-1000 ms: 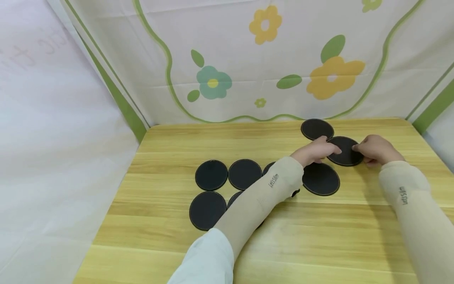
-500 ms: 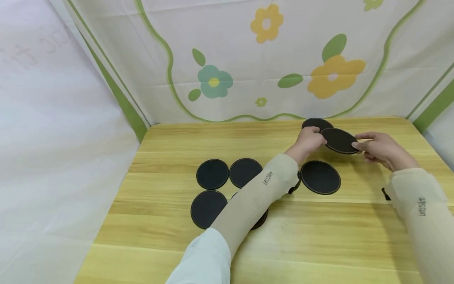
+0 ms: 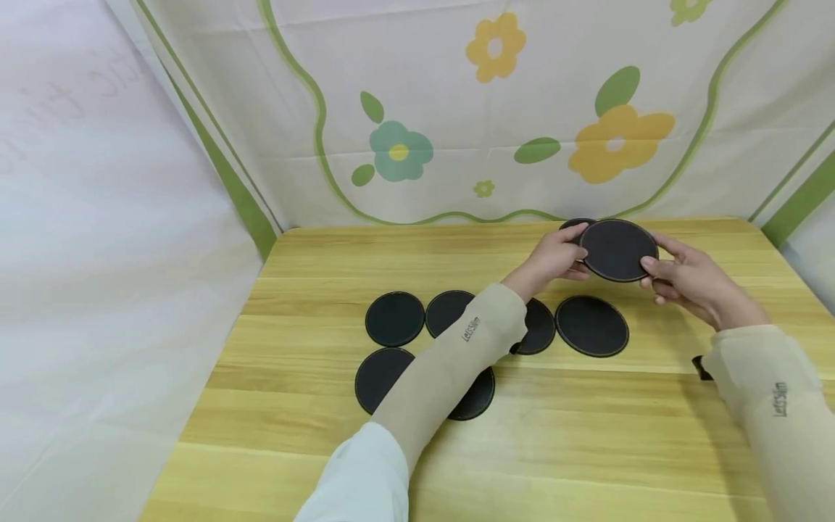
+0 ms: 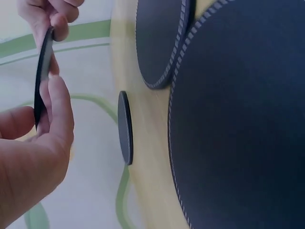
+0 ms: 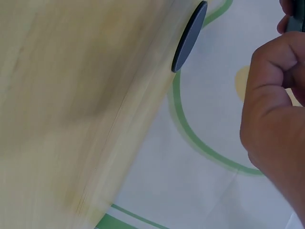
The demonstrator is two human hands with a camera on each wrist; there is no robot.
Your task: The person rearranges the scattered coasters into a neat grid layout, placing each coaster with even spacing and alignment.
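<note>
Both hands hold a round black coaster [image 3: 618, 250] with a stitched rim above the far right part of the table, its face tilted towards me. My left hand [image 3: 549, 259] pinches its left edge between thumb and fingers. On the opposite edge, my right hand [image 3: 701, 284] grips with the thumb on top and fingers behind. The left wrist view shows this coaster [image 4: 44, 67] almost edge-on between the hands. Only a sliver of it enters the right wrist view, at the upper right. Behind it, another coaster [image 3: 572, 224] lies at the table's back edge, partly hidden.
Several more black coasters lie flat on the wooden table [image 3: 293, 348]: one at right [image 3: 591, 326], one beside it [image 3: 538, 328], and a group at left [image 3: 394, 319], partly under my left forearm. A flowered white curtain [image 3: 450, 109] hangs along the back edge.
The coaster has risen from the table and tipped up to face me. The right fingers have gone from a tucked pinch to a wider grip; the left hand has moved up and left.
</note>
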